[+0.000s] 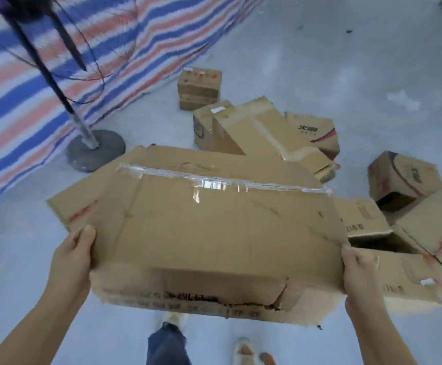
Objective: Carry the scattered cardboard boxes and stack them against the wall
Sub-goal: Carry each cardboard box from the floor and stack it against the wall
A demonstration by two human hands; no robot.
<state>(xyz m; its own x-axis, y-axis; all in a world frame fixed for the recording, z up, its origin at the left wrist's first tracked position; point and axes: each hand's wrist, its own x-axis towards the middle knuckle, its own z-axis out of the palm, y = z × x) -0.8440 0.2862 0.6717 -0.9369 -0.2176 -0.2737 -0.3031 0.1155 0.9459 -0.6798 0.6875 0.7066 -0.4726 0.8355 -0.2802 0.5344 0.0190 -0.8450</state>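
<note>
Both hands — left hand (pixel 73 255), right hand (pixel 357 272) — are clamped on the flattened cardboard box (pixel 201 233) edges, mid-frame, keeping it level for carrying.

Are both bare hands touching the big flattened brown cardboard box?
Touching. The head view shows the left hand and the right hand each gripping a side edge of the big flattened brown cardboard box.

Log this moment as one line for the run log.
phase: carrying | held: large taped box | left hand: grips left edge | right hand: grips right edge | remaining: scattered boxes on floor
</note>
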